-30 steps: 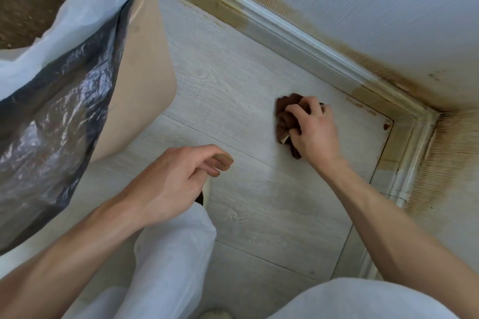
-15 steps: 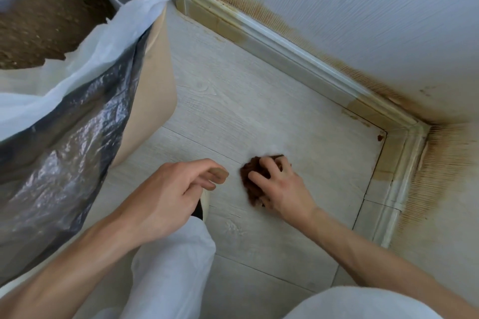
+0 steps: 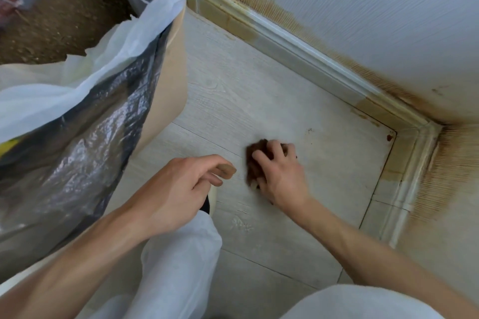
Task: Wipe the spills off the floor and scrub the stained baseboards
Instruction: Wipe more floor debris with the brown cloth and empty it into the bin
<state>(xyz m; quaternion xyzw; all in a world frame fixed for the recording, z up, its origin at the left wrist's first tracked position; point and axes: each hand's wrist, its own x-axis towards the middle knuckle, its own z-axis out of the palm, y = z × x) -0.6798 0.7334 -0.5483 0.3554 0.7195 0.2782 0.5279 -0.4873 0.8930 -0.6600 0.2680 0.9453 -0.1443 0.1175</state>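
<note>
Compared with the earlier frames, the right hand [image 3: 281, 172] and the brown cloth [image 3: 255, 160] it works with have travelled away from the corner of the room toward the person's knees, and now sit on the open floor [image 3: 259, 90] just beside the left hand [image 3: 178, 186].

Head view: the right hand lies palm-down on the cloth, its fingers spread and curled over the wad, clasping it and pressing it flat to the boards. This grip suits wiping, since it holds the cloth bunched while loading it against the surface. The cloth is on the floor, well apart from the baseboard [image 3: 298, 41]. The left hand hovers above the floor with its fingers loosely curled and nothing in them; it appears to be held clear so the wiping stroke has room, and may serve for balance. White trouser legs [image 3: 178, 267] show the person crouched low, close to the work.

Small dark specks [image 3: 309, 130] remain on the floor between the cloth and the corner, and a reddish spot [image 3: 389, 138] sits at the corner joint. Brown staining runs along the baseboard and up the wall [image 3: 363, 8] above it, heaviest at the corner. Judged from this, floor wiping is under way and baseboard scrubbing is not yet done.

A bin [image 3: 166, 85] lined with a white bag [image 3: 108, 65] stands at the left, close enough for discarding waste.
</note>
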